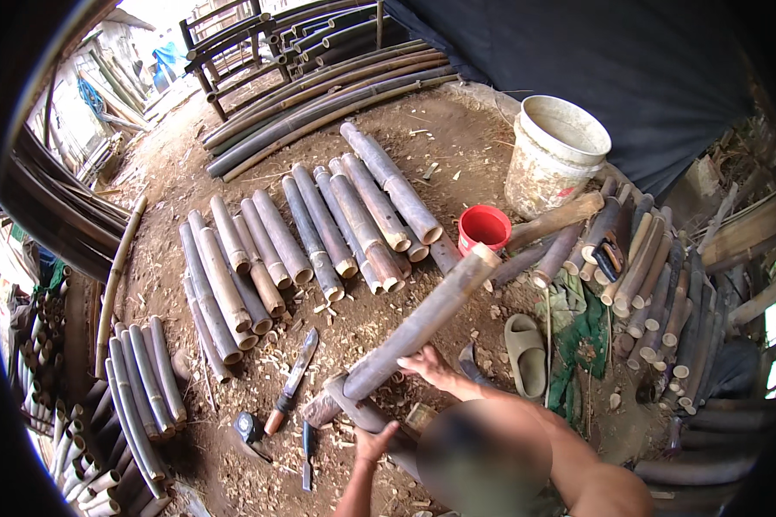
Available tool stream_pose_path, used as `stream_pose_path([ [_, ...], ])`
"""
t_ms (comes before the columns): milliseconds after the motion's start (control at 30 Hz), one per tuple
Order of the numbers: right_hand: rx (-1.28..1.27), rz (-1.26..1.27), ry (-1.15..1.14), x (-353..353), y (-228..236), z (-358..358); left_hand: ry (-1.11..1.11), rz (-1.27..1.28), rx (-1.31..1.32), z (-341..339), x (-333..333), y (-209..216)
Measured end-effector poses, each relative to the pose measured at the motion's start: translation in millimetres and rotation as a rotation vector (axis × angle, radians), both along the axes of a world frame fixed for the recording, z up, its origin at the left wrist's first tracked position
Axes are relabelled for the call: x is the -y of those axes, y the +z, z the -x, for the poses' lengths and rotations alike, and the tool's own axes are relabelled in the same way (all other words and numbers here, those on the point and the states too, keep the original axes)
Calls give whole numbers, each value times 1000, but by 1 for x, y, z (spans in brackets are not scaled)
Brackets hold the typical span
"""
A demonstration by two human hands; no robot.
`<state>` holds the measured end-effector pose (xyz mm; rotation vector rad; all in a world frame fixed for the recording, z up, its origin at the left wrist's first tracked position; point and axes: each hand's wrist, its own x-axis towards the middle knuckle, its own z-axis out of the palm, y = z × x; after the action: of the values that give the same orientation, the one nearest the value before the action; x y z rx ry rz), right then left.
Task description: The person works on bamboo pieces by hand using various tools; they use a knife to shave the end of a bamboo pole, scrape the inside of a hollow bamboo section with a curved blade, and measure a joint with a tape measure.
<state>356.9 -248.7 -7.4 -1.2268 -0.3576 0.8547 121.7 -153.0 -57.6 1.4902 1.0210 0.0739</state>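
My right hand point(429, 365) grips a long grey-brown bamboo section point(422, 323) near its lower end; the section slants up and away toward a red cup. Its lower end rests on a shorter grey bamboo piece point(353, 405) lying crosswise on the ground. My left hand point(376, 443) holds that shorter piece, fingers wrapped over it. A machete point(297, 369) with a reddish handle lies on the dirt just left of both hands. Near my left forearm a chisel point(306, 454) lies flat.
Rows of cut bamboo sections point(310, 228) lie ahead, with more stacked at right point(655, 293) and left point(142, 379). A red cup point(485, 227) and a white bucket point(553, 155) stand ahead right. A sandal point(526, 351) lies right of my hands. Long poles point(319, 95) lie beyond.
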Motion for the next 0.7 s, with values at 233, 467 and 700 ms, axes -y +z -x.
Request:
stream_pose_path([
  [233,41,204,270,-24,63,-77,150,-152,-426,-11,18,26],
  [467,-44,860,-359,-165,-17,-193,205,-156,-447,-28,29,25],
  [700,-154,466,-351,-187,-6,-209,256,-237,-450,-32,15,23],
])
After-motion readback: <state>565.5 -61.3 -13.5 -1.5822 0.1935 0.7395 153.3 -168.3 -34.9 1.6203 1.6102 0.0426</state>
